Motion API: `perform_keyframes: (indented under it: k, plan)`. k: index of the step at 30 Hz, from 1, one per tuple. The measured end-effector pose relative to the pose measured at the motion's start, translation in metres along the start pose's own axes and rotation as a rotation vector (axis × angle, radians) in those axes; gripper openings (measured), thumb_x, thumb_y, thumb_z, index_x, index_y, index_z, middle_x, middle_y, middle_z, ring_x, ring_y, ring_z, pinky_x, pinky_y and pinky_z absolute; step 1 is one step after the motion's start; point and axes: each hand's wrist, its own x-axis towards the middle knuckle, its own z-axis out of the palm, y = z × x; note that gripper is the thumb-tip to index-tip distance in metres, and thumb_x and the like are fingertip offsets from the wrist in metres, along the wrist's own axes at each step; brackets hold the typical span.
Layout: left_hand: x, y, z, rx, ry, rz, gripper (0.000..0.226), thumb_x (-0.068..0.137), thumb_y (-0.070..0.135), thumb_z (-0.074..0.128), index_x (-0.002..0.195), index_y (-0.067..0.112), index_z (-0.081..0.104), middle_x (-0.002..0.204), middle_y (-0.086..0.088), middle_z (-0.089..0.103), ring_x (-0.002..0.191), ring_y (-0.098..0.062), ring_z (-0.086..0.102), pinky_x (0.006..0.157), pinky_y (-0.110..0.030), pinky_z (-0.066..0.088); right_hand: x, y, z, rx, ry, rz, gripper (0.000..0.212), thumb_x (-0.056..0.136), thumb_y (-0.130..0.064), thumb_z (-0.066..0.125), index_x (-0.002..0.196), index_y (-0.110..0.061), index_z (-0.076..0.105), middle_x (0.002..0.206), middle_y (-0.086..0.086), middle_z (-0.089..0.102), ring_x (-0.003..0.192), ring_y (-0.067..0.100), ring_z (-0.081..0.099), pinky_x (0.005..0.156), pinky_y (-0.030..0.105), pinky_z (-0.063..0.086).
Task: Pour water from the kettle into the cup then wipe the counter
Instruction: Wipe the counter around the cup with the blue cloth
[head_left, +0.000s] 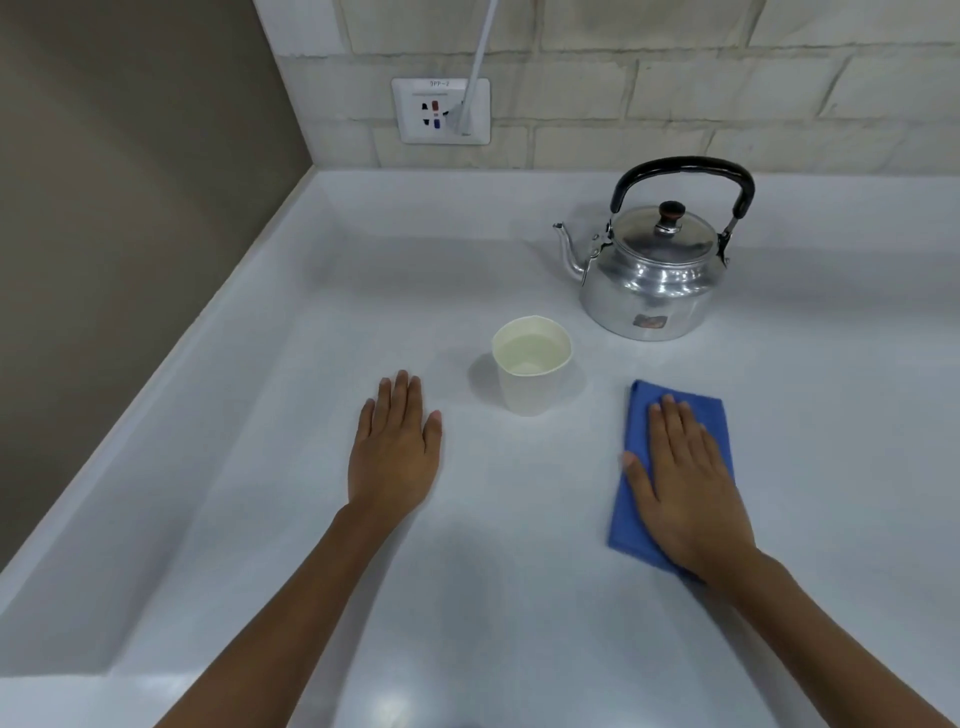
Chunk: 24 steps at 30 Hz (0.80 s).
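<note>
A shiny metal kettle (649, 275) with a black handle stands upright at the back right of the white counter (311, 519), spout pointing left. In front of it to the left stands a white paper cup (531, 371) with water in it. My left hand (395, 447) lies flat, palm down, on the counter left of the cup, holding nothing. My right hand (685, 483) rests flat on a folded blue cloth (631, 499) right of the cup, fingers extended and pressing it to the counter.
A tiled wall runs along the back with a wall socket (431, 111) and a white cord (475, 67) plugged in. A raised counter edge (171, 379) and a brown wall border the left side.
</note>
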Motion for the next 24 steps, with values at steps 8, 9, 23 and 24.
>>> perform_keyframes:
  k: [8,9,23,24]
  plan:
    - [-0.001,-0.002,0.001,-0.009,0.022,0.016,0.055,0.098,0.034,0.018,0.146,0.011,0.003,0.157,-0.006,0.005,0.145,-0.02,0.001,0.117,-0.033,0.0,-0.022,-0.004,0.005,-0.028,-0.09,-0.279,0.059,0.094,-0.045,0.01,0.144,-0.015,0.0,0.154,-0.002,-0.002,0.143,0.013,-0.005,0.117,0.024,-0.008]
    - [-0.002,-0.002,0.001,-0.013,0.025,0.016,0.055,0.098,0.034,0.019,0.146,0.011,0.004,0.157,-0.005,0.005,0.145,-0.02,0.001,0.117,-0.033,0.0,-0.027,0.007,0.001,-0.032,-0.097,-0.301,0.059,0.093,-0.047,0.007,0.144,-0.019,-0.001,0.154,-0.006,-0.003,0.143,0.011,-0.005,0.116,0.022,-0.009]
    - [-0.001,0.002,0.002,-0.009,0.024,-0.003,0.055,0.098,0.034,0.018,0.146,0.009,0.005,0.157,-0.007,0.006,0.145,-0.021,0.001,0.118,-0.035,0.002,0.117,-0.005,0.003,-0.051,-0.17,-0.427,0.048,0.101,-0.029,0.02,0.145,-0.02,0.004,0.157,-0.003,0.007,0.143,0.009,-0.003,0.116,0.025,-0.005]
    - [-0.001,0.001,0.002,-0.012,0.024,-0.002,0.055,0.098,0.033,0.018,0.146,0.01,0.005,0.157,-0.007,0.006,0.145,-0.021,0.001,0.118,-0.035,0.002,0.119,-0.007,0.003,-0.056,-0.167,-0.433,0.048,0.101,-0.029,0.02,0.145,-0.019,0.004,0.157,-0.003,0.006,0.143,0.009,-0.002,0.116,0.025,-0.005]
